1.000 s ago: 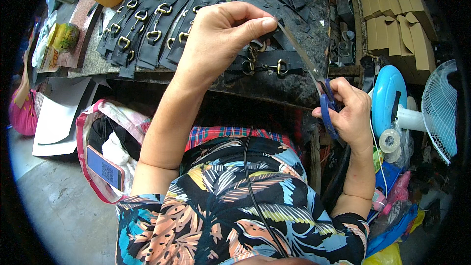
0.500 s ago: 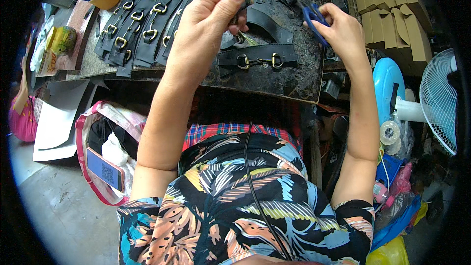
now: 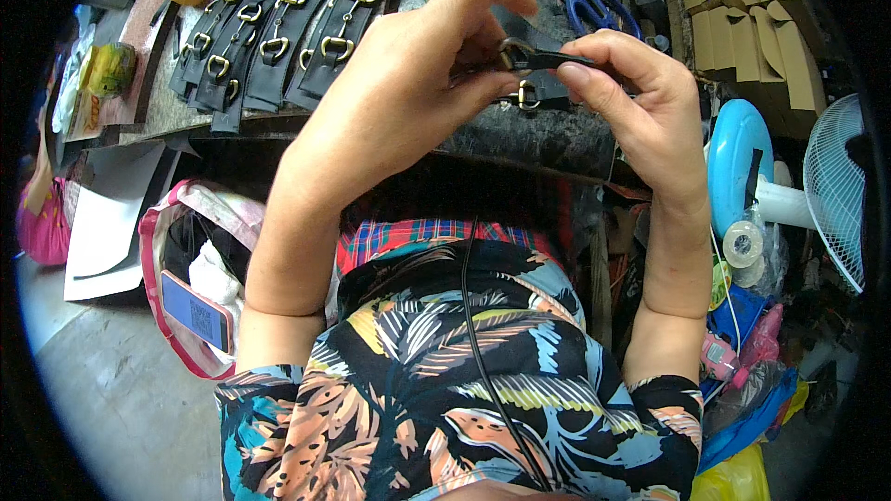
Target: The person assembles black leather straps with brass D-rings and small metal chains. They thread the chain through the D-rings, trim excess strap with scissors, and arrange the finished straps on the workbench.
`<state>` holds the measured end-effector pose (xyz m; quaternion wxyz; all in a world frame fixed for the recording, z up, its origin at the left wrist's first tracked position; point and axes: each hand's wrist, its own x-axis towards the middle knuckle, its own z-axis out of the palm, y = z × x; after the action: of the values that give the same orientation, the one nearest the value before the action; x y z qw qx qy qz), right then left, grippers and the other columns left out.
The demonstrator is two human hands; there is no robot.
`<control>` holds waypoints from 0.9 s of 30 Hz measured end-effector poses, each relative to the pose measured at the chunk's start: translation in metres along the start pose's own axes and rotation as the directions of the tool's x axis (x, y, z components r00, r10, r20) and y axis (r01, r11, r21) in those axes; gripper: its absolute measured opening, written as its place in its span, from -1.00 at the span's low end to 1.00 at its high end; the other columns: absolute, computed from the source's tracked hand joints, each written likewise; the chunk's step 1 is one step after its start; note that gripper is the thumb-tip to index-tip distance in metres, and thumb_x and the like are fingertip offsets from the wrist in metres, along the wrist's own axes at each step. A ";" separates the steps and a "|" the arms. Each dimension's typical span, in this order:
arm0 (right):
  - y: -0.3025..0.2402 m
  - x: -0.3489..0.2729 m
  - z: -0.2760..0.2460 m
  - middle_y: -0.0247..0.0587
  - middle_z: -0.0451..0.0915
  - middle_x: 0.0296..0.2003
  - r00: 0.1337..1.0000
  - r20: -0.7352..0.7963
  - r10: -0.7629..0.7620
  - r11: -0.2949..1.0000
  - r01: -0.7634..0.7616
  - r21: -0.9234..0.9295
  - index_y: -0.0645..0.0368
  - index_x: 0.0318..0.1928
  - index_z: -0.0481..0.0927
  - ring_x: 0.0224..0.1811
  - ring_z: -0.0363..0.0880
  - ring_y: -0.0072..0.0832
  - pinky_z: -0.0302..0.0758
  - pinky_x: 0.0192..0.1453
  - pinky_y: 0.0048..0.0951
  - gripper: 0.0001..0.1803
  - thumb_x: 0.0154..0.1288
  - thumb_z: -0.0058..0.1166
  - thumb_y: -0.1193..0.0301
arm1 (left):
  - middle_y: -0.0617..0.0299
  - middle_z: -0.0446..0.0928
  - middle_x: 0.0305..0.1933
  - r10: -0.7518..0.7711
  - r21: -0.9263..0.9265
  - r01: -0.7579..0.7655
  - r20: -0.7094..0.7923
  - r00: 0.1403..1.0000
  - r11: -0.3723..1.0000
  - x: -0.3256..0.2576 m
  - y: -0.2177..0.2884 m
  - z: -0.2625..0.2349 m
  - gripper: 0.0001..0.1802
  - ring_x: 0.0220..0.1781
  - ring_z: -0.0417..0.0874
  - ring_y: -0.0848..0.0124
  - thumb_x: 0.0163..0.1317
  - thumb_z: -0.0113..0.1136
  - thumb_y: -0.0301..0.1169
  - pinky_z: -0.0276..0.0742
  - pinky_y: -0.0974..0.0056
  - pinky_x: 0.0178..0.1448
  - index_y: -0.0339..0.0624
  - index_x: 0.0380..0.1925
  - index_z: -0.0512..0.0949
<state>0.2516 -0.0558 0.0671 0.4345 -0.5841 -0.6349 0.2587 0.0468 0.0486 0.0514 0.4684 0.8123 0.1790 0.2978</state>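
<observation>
Strap (image 3: 548, 60), black with a brass buckle, sits in the upper centre of the frame, pinched between our two closed hands: left hand (image 3: 418, 83) at the buckle, right hand (image 3: 631, 93) on the tail. We judge it could slip if either pinch loosens, dropping onto the desk (image 3: 520, 134) among finished straps (image 3: 278, 37) upper left. Blue scissors (image 3: 599, 9) lie just beyond.

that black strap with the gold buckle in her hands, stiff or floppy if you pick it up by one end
Probably fairly limp: the strap is a thin, narrow strip, pinched between the left hand and right hand. The metal buckle likely makes that end heavier, so it would hang buckle-down. The finished straps on the bench lie flat, suggesting pliable material rather than rigid.
</observation>
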 end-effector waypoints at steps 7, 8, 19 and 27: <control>0.027 -0.004 0.009 -0.18 0.67 -0.40 0.989 -0.128 0.078 0.996 -0.082 -0.028 0.35 -0.22 0.70 -0.35 0.64 -0.51 0.53 -0.19 -0.48 -0.84 0.37 0.23 0.46 | 0.15 0.61 -0.28 0.170 0.516 -0.150 0.010 0.985 0.844 -0.005 -0.015 -0.006 -0.64 -0.31 0.66 0.25 0.10 0.39 -0.65 0.59 0.23 -0.17 -0.15 -0.07 0.64; 0.029 -0.004 0.010 -0.16 0.68 -0.41 0.989 -0.113 0.090 0.993 -0.097 -0.060 0.33 -0.24 0.71 -0.35 0.65 -0.46 0.53 -0.19 -0.47 -0.83 0.35 0.25 0.43 | 0.14 0.62 -0.26 0.142 0.507 -0.120 -0.005 0.990 0.854 -0.005 -0.016 -0.006 -0.70 -0.31 0.66 0.22 0.12 0.39 -0.62 0.59 0.22 -0.20 -0.12 -0.13 0.66; 0.057 0.029 0.024 -0.33 0.61 -0.49 0.973 -0.081 -0.214 0.479 0.033 -0.877 0.06 -0.49 0.61 -0.36 0.62 -0.29 0.57 -0.27 -0.23 -0.72 0.21 0.32 0.17 | 0.14 0.66 -0.16 0.173 0.833 -0.105 0.012 0.985 0.543 0.036 -0.066 -0.001 -0.76 0.04 0.64 0.13 0.11 0.29 -0.50 0.61 0.13 0.16 -0.03 -0.22 0.80; 0.036 0.005 0.002 -0.34 0.62 -0.44 0.990 -0.123 -0.063 0.746 -0.035 -0.665 0.03 -0.39 0.64 -0.31 0.63 -0.29 0.53 -0.23 -0.25 -0.78 0.20 0.37 0.21 | 0.12 0.68 -0.06 0.375 0.714 -0.196 -0.100 0.922 0.672 0.010 -0.056 -0.014 -0.76 0.02 0.68 0.10 0.28 0.30 -0.51 0.63 0.14 0.09 -0.08 -0.06 0.72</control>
<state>0.2686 -0.0442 0.0376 0.2423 -0.7120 -0.6584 -0.0288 0.0441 0.0916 0.0112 0.0530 0.9036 0.2014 0.3744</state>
